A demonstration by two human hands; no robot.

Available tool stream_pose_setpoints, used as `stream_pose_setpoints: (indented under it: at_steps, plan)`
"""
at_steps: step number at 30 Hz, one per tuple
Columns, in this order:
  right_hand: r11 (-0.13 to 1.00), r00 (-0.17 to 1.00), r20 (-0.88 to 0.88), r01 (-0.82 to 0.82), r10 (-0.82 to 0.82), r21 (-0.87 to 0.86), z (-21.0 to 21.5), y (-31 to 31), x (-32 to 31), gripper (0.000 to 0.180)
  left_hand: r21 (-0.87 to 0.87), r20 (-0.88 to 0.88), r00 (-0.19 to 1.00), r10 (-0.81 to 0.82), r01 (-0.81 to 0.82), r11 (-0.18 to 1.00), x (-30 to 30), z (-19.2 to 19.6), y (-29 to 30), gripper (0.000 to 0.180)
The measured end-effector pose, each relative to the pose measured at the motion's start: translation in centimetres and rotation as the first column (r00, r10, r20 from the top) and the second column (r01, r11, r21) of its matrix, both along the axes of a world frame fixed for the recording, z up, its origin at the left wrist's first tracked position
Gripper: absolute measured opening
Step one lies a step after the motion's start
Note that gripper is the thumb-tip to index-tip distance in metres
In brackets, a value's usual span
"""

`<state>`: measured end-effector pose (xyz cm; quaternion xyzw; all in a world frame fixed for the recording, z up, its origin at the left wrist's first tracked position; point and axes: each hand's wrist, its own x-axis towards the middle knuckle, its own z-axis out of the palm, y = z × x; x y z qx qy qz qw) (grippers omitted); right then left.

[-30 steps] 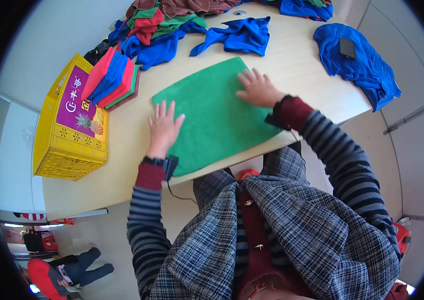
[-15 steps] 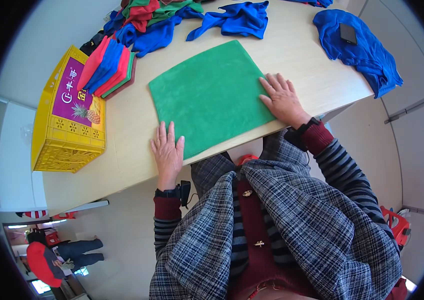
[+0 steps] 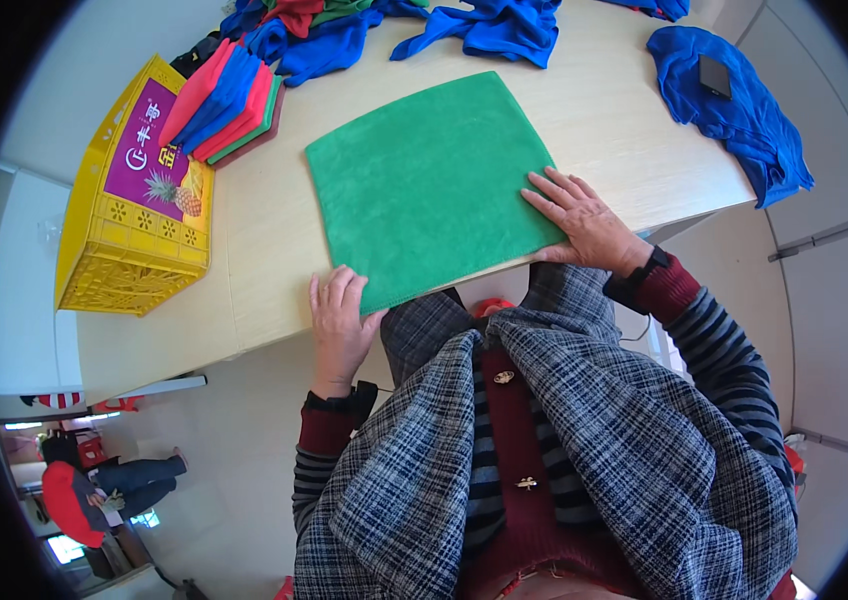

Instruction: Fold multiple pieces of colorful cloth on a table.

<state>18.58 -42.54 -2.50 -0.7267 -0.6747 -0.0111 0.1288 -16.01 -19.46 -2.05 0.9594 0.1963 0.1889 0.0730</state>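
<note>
A green cloth (image 3: 434, 190), folded into a flat square, lies on the table at its near edge. At its near left corner is my left hand (image 3: 341, 330), with bent fingers closed round the corner and the thumb at the near edge. My right hand (image 3: 592, 228) rests on the near right corner. Its fingers stretch out flat over the right edge, and its thumb lies along the near edge. Whether that thumb goes under the cloth I cannot tell.
A yellow plastic crate (image 3: 134, 215) stands at the left, beside a stack of folded red, blue and green cloths (image 3: 229, 105). Loose cloths (image 3: 329, 50) are heaped at the back. A black phone (image 3: 714, 77) lies on a blue cloth (image 3: 744, 130) at the right. Another person (image 3: 74, 500) is far off, lower left.
My left hand has slid down to the near left corner, its fingers bending from flat to curled. My right hand has moved down to the near right corner. The cloth still lies flat.
</note>
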Motion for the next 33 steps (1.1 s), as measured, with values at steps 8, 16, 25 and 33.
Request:
stream_pose_setpoints:
  at_steps: [8, 16, 25, 33]
  plan:
    - [0.987, 0.989, -0.080, -0.115, 0.125, 0.116, 1.7, -3.0, -1.3, 0.048, -0.101, 0.092, 0.988, -0.124, 0.133, 0.986, -2.7, 2.2, -0.7, 0.027]
    - [0.979, 0.724, -0.662, 0.111, -0.196, -0.168, 8.2, 4.9, 5.4, 0.024, -0.724, 0.078, 0.962, 0.261, -0.125, 0.679, 1.3, 7.6, 7.3, 0.015]
    - [0.914, 0.671, -0.624, 0.345, -0.401, -0.216, 0.8, 15.9, 11.7, 0.031, -0.796, 0.214, 0.912, 0.351, -0.046, 0.604, 8.7, -1.9, 18.3, 0.021]
    - [0.862, 0.455, -0.767, 0.443, -0.453, -0.246, 1.5, 11.9, 8.8, 0.044, -0.699, 0.218, 0.879, 0.424, -0.162, 0.696, 6.6, -2.4, 15.8, 0.042]
